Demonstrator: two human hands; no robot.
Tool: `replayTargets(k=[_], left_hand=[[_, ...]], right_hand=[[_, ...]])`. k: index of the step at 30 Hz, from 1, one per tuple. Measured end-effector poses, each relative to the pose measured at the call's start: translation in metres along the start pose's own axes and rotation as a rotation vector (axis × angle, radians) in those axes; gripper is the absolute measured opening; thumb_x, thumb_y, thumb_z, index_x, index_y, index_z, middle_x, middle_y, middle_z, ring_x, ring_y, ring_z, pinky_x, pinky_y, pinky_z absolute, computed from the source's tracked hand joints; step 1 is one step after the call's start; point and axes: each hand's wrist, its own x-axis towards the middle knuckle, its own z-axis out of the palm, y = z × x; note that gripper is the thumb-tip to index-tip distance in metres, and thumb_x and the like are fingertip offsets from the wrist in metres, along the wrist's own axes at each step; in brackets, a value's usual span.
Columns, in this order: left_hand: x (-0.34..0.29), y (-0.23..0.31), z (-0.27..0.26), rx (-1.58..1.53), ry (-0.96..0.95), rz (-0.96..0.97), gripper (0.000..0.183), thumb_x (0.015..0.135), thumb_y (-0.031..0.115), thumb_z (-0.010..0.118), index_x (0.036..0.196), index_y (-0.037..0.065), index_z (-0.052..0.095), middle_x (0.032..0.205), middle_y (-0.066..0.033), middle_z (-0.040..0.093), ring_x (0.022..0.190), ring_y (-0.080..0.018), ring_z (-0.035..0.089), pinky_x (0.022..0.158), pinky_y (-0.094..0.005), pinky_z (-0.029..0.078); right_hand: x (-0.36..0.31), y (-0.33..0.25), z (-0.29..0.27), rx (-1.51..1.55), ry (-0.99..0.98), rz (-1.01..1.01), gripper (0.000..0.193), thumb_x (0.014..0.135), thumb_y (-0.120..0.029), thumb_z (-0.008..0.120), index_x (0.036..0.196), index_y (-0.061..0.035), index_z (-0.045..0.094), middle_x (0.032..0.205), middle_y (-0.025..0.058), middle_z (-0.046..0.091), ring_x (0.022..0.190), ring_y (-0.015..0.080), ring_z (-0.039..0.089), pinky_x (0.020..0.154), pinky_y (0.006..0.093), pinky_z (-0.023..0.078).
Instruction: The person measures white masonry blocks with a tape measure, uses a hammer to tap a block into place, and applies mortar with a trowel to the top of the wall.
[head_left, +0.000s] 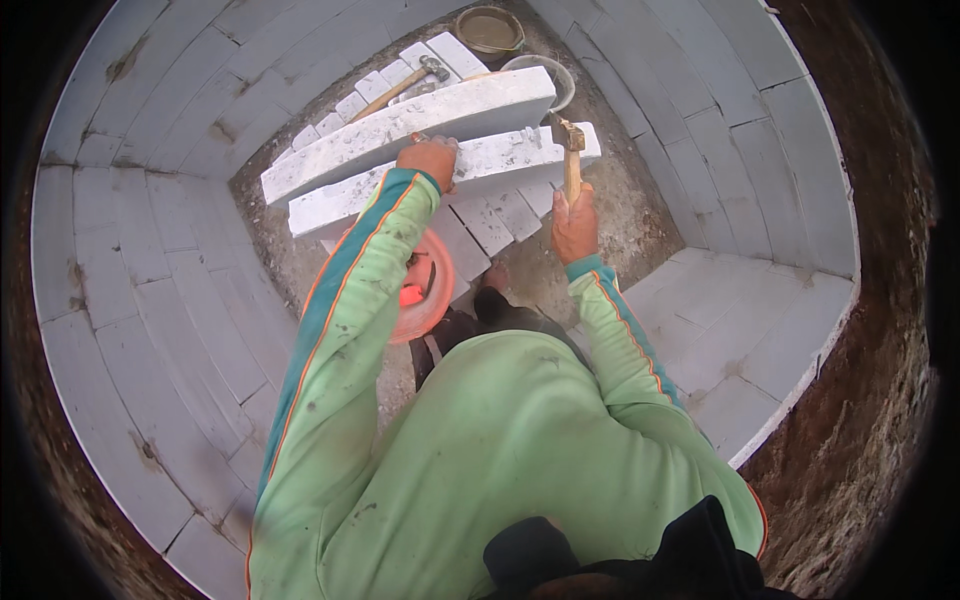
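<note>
Two long pale masonry blocks lie side by side across smaller blocks in front of me: a far block (330,160) and a near block (515,158). Bits of grey grit are scattered on their faces. My left hand (430,160) is closed at the middle of the near block, against the gap between the two. What its fingers hold, if anything, is hidden. To the right, my right hand (575,228) grips the wooden handle of a hammer (569,145). The hammer stands head up, its head close to the near block's right end.
Another hammer (400,84) lies on the stacked blocks (458,56) behind. Beyond them stand a bucket of grey mud-like stuff (489,30) and a clear tub (563,84). An orange basin (432,310) with tools sits near my feet. Block walls (170,290) enclose the space.
</note>
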Motion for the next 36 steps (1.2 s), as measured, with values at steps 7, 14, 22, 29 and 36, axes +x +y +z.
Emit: replayTargets(k=[7,14,22,29,36], left_hand=[[-0.002,-0.005,0.004,-0.022,-0.008,-0.037,0.085,0.068,0.034,0.086,0.141,0.012,0.047,0.129,-0.0108,0.057,0.120,-0.0307,0.057,0.092,-0.0437,0.053],[-0.004,-0.001,0.004,-0.003,0.004,-0.023,0.082,0.069,0.033,0.086,0.138,0.010,0.048,0.128,-0.0108,0.057,0.118,-0.0309,0.058,0.089,-0.0436,0.054],[0.003,-0.003,-0.003,0.001,0.001,-0.017,0.080,0.069,0.034,0.085,0.137,0.010,0.049,0.126,-0.0108,0.057,0.116,-0.0304,0.059,0.088,-0.0436,0.054],[0.003,-0.001,-0.001,0.022,-0.033,-0.019,0.085,0.070,0.036,0.085,0.141,0.010,0.046,0.129,-0.0110,0.056,0.116,-0.0297,0.060,0.088,-0.0429,0.054],[0.000,-0.005,0.006,0.023,0.017,-0.004,0.084,0.069,0.035,0.086,0.139,0.010,0.047,0.127,-0.0106,0.058,0.115,-0.0297,0.060,0.087,-0.0415,0.055]], right_hand=[[-0.011,-0.049,-0.018,0.122,0.042,-0.004,0.032,0.097,-0.026,0.056,0.114,-0.0008,0.047,0.082,0.0250,0.062,0.078,0.0455,0.062,0.068,0.0480,0.047],[-0.007,-0.012,-0.005,-0.095,-0.111,0.052,0.030,0.097,-0.025,0.057,0.115,-0.0019,0.048,0.084,0.0242,0.064,0.078,0.0445,0.063,0.067,0.0474,0.048],[0.001,-0.009,-0.009,-0.032,-0.111,0.044,0.029,0.098,-0.024,0.056,0.114,-0.0016,0.048,0.083,0.0208,0.062,0.076,0.0387,0.063,0.067,0.0452,0.047],[-0.011,-0.013,-0.003,-0.012,-0.032,-0.050,0.029,0.098,-0.024,0.056,0.115,-0.0015,0.047,0.087,0.0258,0.062,0.084,0.0461,0.061,0.069,0.0463,0.047],[-0.012,-0.035,-0.004,-0.006,-0.019,-0.057,0.028,0.097,-0.023,0.057,0.112,-0.0012,0.047,0.082,0.0267,0.063,0.077,0.0481,0.062,0.065,0.0494,0.047]])
